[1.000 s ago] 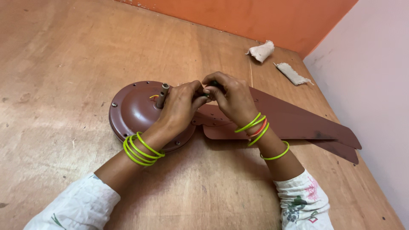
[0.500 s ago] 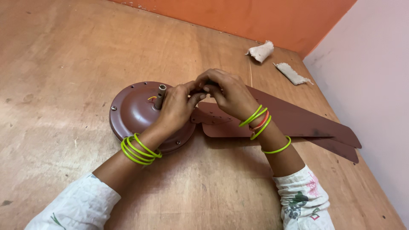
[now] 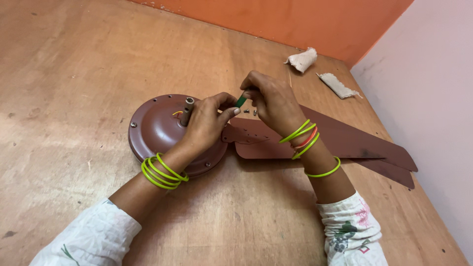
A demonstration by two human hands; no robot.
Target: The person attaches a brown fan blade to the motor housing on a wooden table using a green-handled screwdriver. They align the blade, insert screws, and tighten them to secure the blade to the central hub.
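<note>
A brown wooden desk (image 3: 88,59) carries all items, bounded at the far side by one orange wall (image 3: 295,19) and at the right by one pale wall (image 3: 433,74). Two long brown fan blades (image 3: 354,143) lie flat on the desk, overlapping, their narrow ends toward the motor and their broad ends pointing right. One round brown fan motor housing (image 3: 157,130) sits on the desk to the left of the blades, with one metal shaft (image 3: 187,109) standing upright from its centre and a short length of yellow wire visible beside the shaft. Two pale crumpled cloth scraps lie near the far corner: one rounded (image 3: 301,59), one flat and elongated (image 3: 337,86), apart from each other. The left hand (image 3: 207,123) rests on the housing just right of the shaft, its grip curled, fingertips reaching toward the tool; whether they touch it cannot be told. The right hand (image 3: 273,101) is raised above the blade ends, its grip pinched on one small tool with a green handle (image 3: 240,102), held between thumb and fingers over the joint of blade and housing. At least two small screws (image 3: 250,112) lie on the blade just below that tool. Green bangles are worn on both wrists.
</note>
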